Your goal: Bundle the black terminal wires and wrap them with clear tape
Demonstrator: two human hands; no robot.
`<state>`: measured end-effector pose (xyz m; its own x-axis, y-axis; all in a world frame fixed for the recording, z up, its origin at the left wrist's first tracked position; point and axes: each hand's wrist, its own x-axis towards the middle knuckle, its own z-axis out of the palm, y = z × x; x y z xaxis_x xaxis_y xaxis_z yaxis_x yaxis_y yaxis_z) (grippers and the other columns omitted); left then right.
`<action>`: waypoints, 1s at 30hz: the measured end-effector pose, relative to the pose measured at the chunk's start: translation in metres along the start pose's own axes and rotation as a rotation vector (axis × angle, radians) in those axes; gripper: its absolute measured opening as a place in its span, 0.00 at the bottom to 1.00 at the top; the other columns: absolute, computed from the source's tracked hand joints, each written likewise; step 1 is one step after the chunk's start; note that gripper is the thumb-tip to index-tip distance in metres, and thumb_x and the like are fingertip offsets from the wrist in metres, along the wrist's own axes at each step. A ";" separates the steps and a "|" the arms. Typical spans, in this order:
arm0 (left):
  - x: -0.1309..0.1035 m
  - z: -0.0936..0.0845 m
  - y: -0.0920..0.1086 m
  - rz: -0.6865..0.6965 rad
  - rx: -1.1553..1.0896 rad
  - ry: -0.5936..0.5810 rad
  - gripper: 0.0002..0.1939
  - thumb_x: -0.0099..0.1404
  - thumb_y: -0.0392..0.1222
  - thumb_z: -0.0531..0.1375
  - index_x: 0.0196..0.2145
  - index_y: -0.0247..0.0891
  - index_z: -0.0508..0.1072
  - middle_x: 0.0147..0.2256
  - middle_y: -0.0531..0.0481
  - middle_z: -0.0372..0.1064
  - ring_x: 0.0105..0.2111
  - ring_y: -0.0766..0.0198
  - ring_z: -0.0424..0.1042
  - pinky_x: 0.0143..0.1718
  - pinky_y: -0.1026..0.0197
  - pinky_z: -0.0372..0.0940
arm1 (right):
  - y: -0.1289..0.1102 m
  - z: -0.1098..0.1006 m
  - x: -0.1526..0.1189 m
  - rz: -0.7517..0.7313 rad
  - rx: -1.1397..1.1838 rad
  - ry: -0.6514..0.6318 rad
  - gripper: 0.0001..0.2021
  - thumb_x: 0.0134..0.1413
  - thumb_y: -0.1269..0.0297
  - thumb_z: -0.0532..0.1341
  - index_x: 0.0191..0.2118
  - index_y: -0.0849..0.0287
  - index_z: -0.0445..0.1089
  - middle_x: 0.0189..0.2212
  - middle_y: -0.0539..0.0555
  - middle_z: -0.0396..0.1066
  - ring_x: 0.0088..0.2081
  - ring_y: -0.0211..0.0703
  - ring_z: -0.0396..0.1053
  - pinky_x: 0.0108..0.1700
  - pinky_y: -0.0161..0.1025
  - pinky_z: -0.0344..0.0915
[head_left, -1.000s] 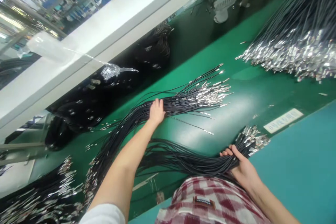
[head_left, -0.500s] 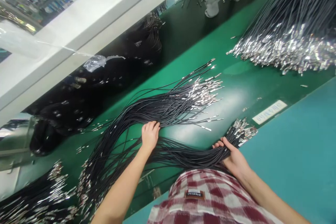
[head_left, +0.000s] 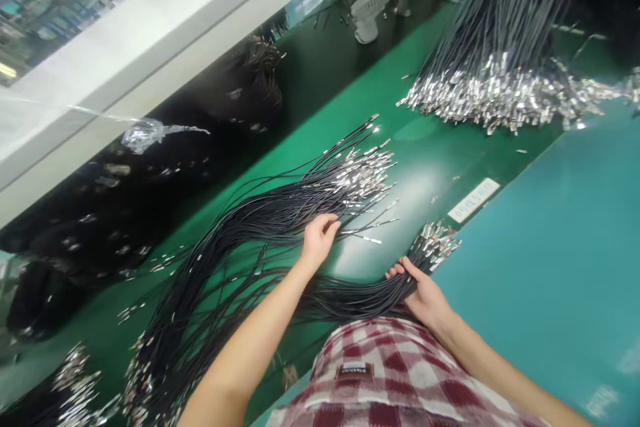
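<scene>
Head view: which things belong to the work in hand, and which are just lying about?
In hand:
- gathered black wires, held by the right hand
- spread black wires, left hand at their near edge

Apparently just lying about:
- white label strip
- crumpled clear plastic
- white slotted piece

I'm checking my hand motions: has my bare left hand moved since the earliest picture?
Yes. Your bare left hand has moved rightward, nearer the white rectangular label on the glossy green tabletop.
</scene>
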<state>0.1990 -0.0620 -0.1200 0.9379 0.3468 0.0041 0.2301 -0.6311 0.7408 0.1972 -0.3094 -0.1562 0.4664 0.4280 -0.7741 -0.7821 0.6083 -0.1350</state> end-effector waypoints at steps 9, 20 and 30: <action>0.000 0.036 0.005 -0.253 0.010 -0.319 0.09 0.60 0.34 0.59 0.22 0.36 0.69 0.17 0.56 0.61 0.20 0.67 0.60 0.31 0.63 0.56 | 0.000 0.001 -0.002 0.000 0.009 0.003 0.10 0.50 0.67 0.71 0.28 0.60 0.69 0.22 0.48 0.67 0.27 0.40 0.69 0.33 0.37 0.73; 0.028 0.029 0.068 -0.203 -0.534 -0.474 0.29 0.58 0.66 0.60 0.34 0.33 0.73 0.17 0.59 0.53 0.18 0.73 0.48 0.21 0.67 0.43 | 0.001 0.001 -0.002 -0.024 0.019 -0.017 0.11 0.48 0.67 0.73 0.28 0.60 0.69 0.22 0.47 0.67 0.27 0.40 0.69 0.35 0.39 0.74; -0.038 0.047 0.059 -0.458 -0.664 -0.653 0.23 0.55 0.58 0.65 0.32 0.31 0.72 0.16 0.56 0.63 0.14 0.75 0.52 0.20 0.65 0.41 | 0.002 -0.002 -0.003 -0.112 0.023 -0.046 0.18 0.33 0.67 0.78 0.32 0.61 0.73 0.30 0.50 0.74 0.27 0.38 0.70 0.31 0.35 0.73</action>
<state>0.1892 -0.1444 -0.1079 0.8004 -0.1116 -0.5890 0.5962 0.0447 0.8016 0.1930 -0.3109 -0.1558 0.5696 0.3862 -0.7255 -0.7142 0.6694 -0.2043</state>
